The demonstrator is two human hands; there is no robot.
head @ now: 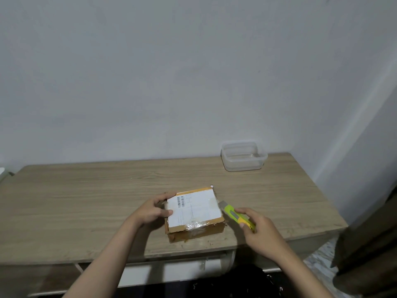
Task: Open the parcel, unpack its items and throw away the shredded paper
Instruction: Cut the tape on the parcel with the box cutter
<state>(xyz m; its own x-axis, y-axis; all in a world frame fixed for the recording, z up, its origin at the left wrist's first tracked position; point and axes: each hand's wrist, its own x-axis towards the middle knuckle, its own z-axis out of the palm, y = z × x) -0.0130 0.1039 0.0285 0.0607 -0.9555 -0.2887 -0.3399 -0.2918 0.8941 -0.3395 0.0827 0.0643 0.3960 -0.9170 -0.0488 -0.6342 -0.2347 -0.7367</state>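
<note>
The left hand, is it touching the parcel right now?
Touching. The head view shows the left hand gripping the parcel at its left edge, thumb lying on the white label and fingers curled over the far corner.

Brown cardboard parcel [194,214] flat on desk (taped shut, white label).

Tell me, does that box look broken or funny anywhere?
A bit. The parcel looks battered: its near left corner is torn and ragged, and the clear tape on the near edge is crinkled. Small brown crumbs lie on the table beside it. It is still shut, held by the left hand, while the right hand holds a yellow-green cutter.
</note>
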